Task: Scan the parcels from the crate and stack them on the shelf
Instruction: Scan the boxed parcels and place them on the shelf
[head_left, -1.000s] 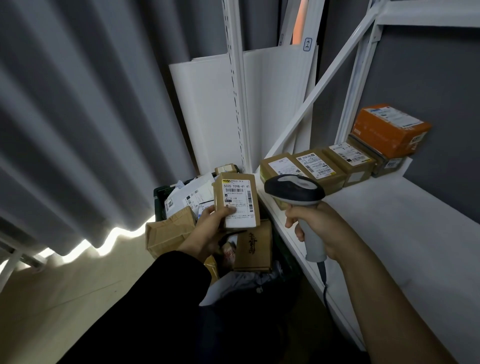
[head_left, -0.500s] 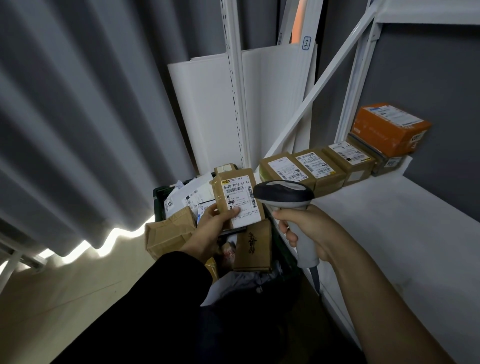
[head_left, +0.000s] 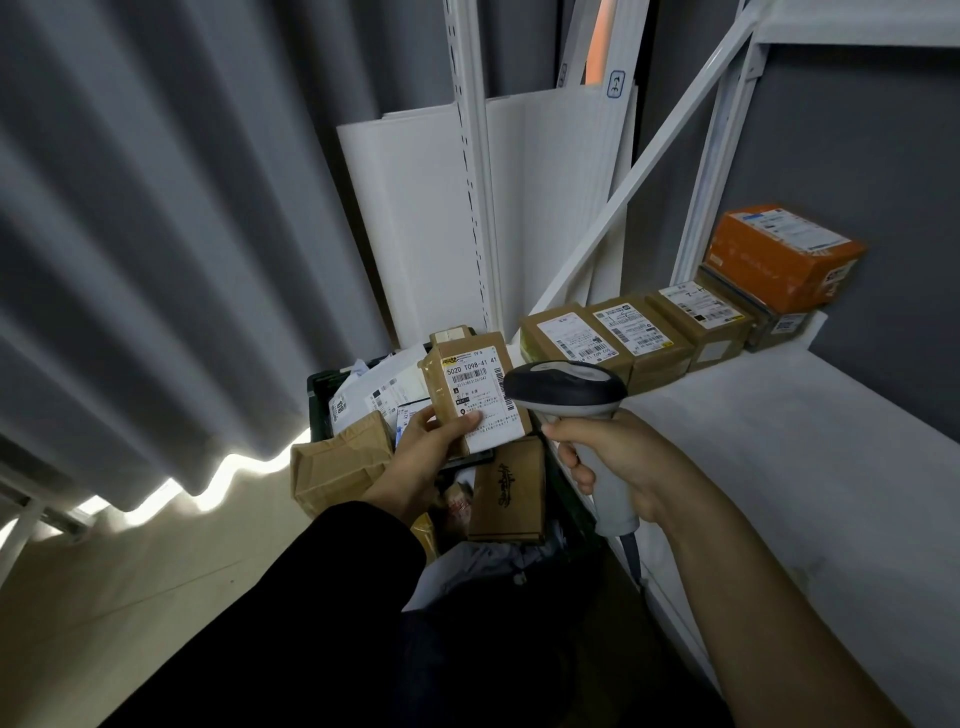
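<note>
Above the crate (head_left: 318, 396), a small brown parcel (head_left: 470, 387) is being pinched by the left hand (head_left: 421, 457), thumb on its label, while the scanner (head_left: 566, 389) is being gripped in the curled right hand (head_left: 623, 462) and pointed at that label from just beside it. On the shelf (head_left: 779, 467), a row of boxes (head_left: 639, 332) is already being kept against the wall. Several parcels are waiting in the crate, so the task is being judged partway done.
</note>
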